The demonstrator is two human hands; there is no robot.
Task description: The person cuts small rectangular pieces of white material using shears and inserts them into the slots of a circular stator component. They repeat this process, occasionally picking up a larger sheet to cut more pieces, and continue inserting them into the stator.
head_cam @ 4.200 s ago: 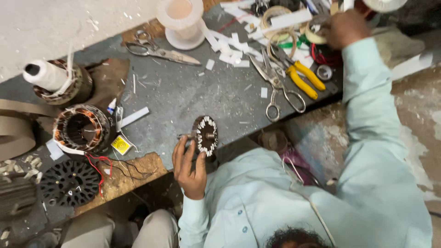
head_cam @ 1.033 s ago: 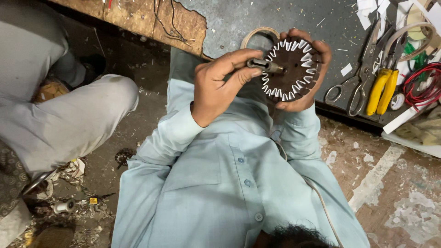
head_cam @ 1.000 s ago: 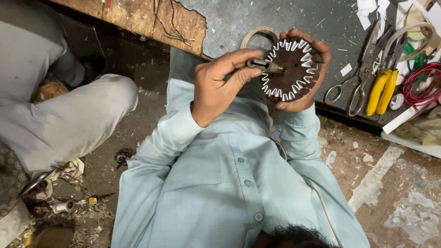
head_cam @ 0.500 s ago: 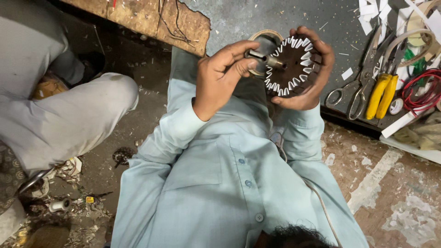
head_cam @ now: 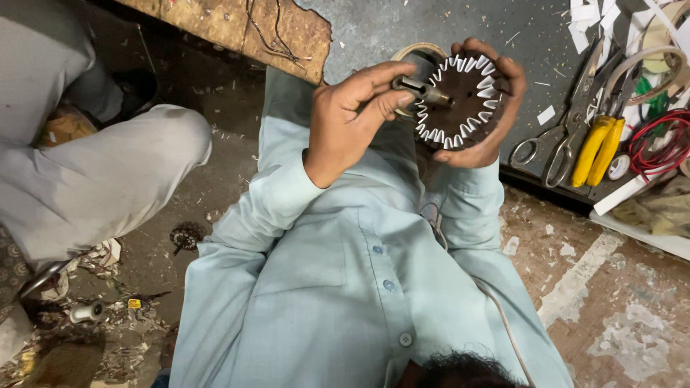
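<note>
Cradling a dark round motor core [head_cam: 463, 100] lined with white paper slot inserts, my left hand [head_cam: 496, 108] wraps its rim above the grey workbench [head_cam: 374, 29]; my right hand [head_cam: 352, 115] pinches its steel shaft [head_cam: 420, 90]. Probably heavy, rigid; inserts flimsy, so rim and shaft look safest.

Repair workshop: scissors [head_cam: 568, 140], yellow-handled pliers [head_cam: 600, 147] and wire (red) [head_cam: 658, 147] on a scuffed counter [head_cam: 374, 29]; debris-strewn floor [head_cam: 611, 309].

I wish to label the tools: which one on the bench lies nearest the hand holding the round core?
The bare-metal scissors: their loop handles lie just beside the right hand gripping the round core; the yellow-handled pliers lie farther out.
</note>
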